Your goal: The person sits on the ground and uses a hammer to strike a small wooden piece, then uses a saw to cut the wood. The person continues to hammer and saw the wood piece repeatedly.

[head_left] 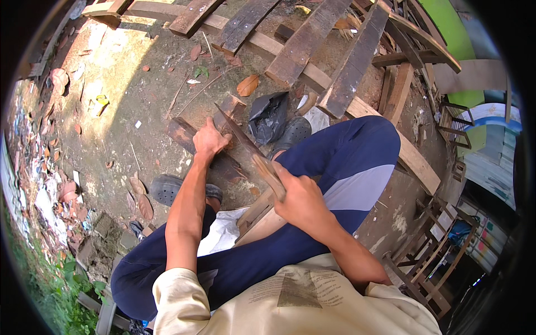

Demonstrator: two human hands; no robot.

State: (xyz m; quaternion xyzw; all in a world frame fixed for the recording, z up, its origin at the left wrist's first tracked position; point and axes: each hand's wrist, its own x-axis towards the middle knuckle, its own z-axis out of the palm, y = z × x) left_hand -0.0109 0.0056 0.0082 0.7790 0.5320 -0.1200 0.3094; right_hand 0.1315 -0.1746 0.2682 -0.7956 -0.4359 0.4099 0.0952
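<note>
My right hand (303, 205) is wrapped round the wooden handle of a machete (244, 133). Its dark, tapering blade slants up and left, the tip ending near my left hand (209, 140). That left hand is closed over a short, dark, weathered wood piece (226, 166) lying on the ground, its thumb toward the blade. Under or across this piece lies another short wood block (231, 105); how the two meet is partly hidden by my hand and the blade. Whether the blade touches the wood I cannot tell.
A black plastic bag (268, 118) lies beside my right shoe (296, 133). Long planks nailed across a beam (318, 77) span the far side. Pale boards (259, 223) and a white sack (220, 231) lie between my legs. Litter (53, 206) and leaves cover the left.
</note>
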